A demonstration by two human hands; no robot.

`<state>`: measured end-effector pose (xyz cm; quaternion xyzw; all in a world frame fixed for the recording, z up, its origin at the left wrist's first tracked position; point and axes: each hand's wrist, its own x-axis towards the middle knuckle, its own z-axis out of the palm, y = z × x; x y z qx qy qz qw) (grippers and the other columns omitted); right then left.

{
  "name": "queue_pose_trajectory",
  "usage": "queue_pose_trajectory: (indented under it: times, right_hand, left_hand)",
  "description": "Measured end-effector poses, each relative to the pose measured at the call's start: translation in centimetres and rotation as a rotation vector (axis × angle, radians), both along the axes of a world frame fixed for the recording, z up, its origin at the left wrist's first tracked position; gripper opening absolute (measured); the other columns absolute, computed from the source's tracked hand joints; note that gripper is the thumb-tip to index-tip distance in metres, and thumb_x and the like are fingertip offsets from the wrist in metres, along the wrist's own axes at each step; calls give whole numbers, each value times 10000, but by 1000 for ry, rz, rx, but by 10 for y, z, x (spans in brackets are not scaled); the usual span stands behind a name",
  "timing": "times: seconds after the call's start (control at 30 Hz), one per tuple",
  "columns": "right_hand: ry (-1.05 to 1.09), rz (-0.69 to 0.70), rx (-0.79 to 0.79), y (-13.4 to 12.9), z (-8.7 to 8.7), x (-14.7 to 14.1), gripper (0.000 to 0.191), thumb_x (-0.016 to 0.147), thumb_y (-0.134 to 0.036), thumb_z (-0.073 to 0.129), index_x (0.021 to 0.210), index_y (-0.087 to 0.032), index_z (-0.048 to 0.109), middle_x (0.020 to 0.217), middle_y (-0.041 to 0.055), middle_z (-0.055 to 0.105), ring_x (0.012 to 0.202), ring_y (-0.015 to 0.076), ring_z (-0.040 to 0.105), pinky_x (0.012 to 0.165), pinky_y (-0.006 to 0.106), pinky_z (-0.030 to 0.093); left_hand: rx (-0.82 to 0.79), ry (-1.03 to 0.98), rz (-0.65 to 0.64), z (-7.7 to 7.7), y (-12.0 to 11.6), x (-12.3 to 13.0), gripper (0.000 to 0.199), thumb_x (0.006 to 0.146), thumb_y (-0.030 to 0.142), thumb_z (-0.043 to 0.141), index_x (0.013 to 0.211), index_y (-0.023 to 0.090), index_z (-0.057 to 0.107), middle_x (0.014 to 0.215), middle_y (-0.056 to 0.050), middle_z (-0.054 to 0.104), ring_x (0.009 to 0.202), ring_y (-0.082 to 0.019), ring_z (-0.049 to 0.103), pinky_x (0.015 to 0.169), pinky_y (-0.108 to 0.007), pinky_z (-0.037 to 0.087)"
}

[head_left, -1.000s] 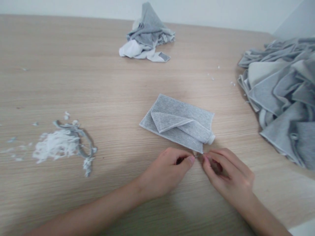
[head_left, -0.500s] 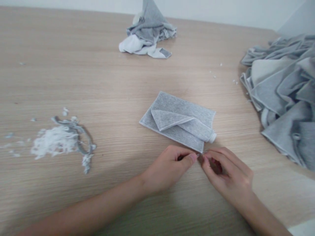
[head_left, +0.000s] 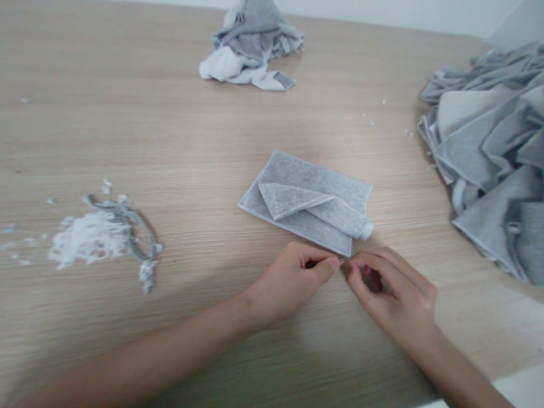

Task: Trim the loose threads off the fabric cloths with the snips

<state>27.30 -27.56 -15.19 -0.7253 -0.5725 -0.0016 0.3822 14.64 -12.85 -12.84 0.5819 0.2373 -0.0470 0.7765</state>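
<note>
A grey fabric piece [head_left: 314, 175] with pale stitched edges lies on the table, a narrower flap folded over its top and a small white end at the right. At its lower right corner my left hand [head_left: 293, 277] pinches something thin and small between thumb and index finger. My right hand [head_left: 395, 294] meets it there, its thumb and fingertips pressed together close to the same corner. Whatever runs between the two pinches is too fine to name.
On the wooden table [head_left: 191, 141], a heap of white thread scraps [head_left: 91, 241] and a curved grey fabric strip [head_left: 147, 226] lie to the left. A crumpled grey and white fabric pile [head_left: 255, 45] sits at the back. A large grey fabric pile [head_left: 488, 147] occupies the right.
The whole view has shifted slightly, so things on the table appear a little higher. Both hands keep their pinches at the fabric's corner.
</note>
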Motion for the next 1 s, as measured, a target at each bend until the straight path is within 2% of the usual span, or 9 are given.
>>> queue_pose_trajectory:
  times: [0.2,0.43,0.53,0.63,0.73,0.77,0.83,0.9,1.0]
  right_hand:
    - [-54,17,15,1,-2,1,166,802,-44,720,923,-148,674,858,49,704,794,142,644,729,271,550]
    - [-22,7,62,-1,1,1,181,791,-32,716,916,-157,679,853,44,706,768,139,651,679,266,549]
    - [-32,27,106,-1,5,3,195,776,-19,712,908,-159,681,834,40,703,734,137,648,616,255,530]
    - [-41,8,145,-4,10,8,211,759,-13,715,895,-171,685,811,30,690,672,128,620,528,241,480]
    - [14,-28,161,-8,12,15,221,761,-16,705,891,-194,695,802,19,673,615,120,582,478,241,444]
    - [36,-41,177,-9,12,18,216,763,-18,702,880,-201,697,796,17,667,604,121,576,469,243,437]
    - [64,-65,217,-11,12,22,205,763,-21,704,851,-206,701,787,18,662,605,128,580,462,247,427]
    - [70,-72,254,-10,15,21,202,762,-17,707,838,-204,702,788,24,663,628,139,600,481,253,438]
    - [71,-20,267,-2,23,8,208,770,-7,701,850,-199,698,798,27,661,667,146,622,534,260,467]
  left_hand:
    - [16,0,25,-2,0,3,350,866,336,520,565,184,427,537,70,325,494,-74,259,472,-232,184]
    - [-34,92,-20,-3,3,-1,368,870,408,538,596,184,438,567,61,361,480,-70,306,440,-208,198]
    - [11,108,-40,3,5,-5,336,871,428,529,652,173,524,590,54,393,489,-75,329,435,-201,224]
    - [124,84,-43,17,10,-17,357,900,439,494,734,152,628,592,52,382,512,-86,350,442,-192,264]
    - [339,97,-32,36,15,-48,382,928,450,492,836,167,732,612,27,498,585,-115,475,501,-189,377]
    - [419,119,0,42,16,-62,367,926,464,509,903,198,761,678,10,594,655,-137,550,559,-199,441]
    - [545,169,74,51,17,-96,329,913,492,550,1067,295,764,931,-4,731,875,-192,656,745,-253,540]
    - [647,210,147,56,17,-130,321,918,499,555,1156,373,729,1124,17,739,1039,-216,669,899,-302,555]
    - [785,255,267,56,16,-174,315,933,489,544,1203,428,695,1212,52,720,1119,-209,664,983,-315,547]
